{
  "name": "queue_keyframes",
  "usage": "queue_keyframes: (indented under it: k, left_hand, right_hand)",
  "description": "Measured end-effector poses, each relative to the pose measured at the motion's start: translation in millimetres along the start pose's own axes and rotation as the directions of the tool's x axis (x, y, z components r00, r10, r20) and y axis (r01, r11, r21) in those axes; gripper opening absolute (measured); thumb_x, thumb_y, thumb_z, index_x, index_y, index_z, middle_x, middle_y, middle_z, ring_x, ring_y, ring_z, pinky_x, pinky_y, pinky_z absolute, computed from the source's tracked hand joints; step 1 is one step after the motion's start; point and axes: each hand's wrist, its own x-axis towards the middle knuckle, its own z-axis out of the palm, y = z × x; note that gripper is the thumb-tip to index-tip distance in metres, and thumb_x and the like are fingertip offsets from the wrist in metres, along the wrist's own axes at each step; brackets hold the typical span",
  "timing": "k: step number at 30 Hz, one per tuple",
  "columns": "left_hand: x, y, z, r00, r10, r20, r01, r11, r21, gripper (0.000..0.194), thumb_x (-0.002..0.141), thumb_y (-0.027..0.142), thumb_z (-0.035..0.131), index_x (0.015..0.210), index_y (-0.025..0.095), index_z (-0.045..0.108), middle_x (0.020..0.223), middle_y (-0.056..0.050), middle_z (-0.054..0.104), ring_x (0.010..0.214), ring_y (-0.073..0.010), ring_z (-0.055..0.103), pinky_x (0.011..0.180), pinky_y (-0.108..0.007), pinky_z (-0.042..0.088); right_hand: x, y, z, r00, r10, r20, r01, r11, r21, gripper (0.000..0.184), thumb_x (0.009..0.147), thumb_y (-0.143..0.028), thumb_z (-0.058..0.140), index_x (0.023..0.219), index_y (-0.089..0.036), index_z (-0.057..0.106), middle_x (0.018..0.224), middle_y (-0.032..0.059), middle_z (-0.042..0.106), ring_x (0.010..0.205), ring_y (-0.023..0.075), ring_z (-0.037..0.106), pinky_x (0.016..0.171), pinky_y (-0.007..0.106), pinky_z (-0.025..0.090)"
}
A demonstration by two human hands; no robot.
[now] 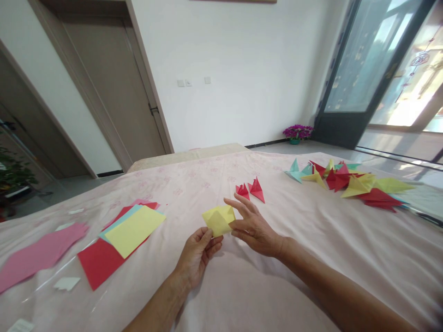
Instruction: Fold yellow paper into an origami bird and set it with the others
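Note:
A folded piece of yellow paper [218, 220] is held up over the bed-like, cloth-covered surface. My left hand [199, 253] pinches its lower edge, thumb in front and fingers curled behind. At the right edge of the paper, my right hand [258, 230] has its thumb and a finger close together on the corner, while its upper fingers stretch out apart. Just beyond the hands stand two small red folded paper cranes [256, 188], side by side.
Left of my hands lie overlapping yellow sheets [136, 230], red sheets [100, 265] and pink sheets [43, 251]. White scraps [67, 283] are nearby. A pile of coloured paper cranes [356, 184] sits at the right on the pale pink cloth [311, 258].

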Motion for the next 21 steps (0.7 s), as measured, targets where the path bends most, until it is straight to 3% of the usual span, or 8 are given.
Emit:
queue_keyframes:
  k: [8,21]
  left_hand:
    - [-1,0,2.0,1.000,-0.006,-0.003,0.006,1.000,0.011,0.018,0.080,0.022,0.075,0.088,0.012,0.062,0.081,-0.008,0.072,0.071,-0.0140,0.071,0.068,-0.022,0.060]
    - [-1,-1,3.6,1.000,-0.011,0.009,0.011,1.000,0.025,0.020,0.080,0.022,0.075,0.091,0.014,0.060,0.089,-0.008,0.073,0.076,-0.0162,0.073,0.071,-0.025,0.061]
  right_hand:
    - [-1,11,0,0.999,0.029,-0.031,-0.027,0.998,0.052,0.010,0.085,-0.033,0.067,0.084,-0.026,0.074,0.147,0.0022,0.044,0.141,0.0334,0.026,0.109,0.055,0.030]
    - [4,11,12,0.997,0.072,-0.019,-0.069,0.991,0.116,0.016,0.092,-0.028,0.058,0.085,-0.024,0.072,0.144,0.0031,0.048,0.141,0.0289,0.026,0.112,0.053,0.028]
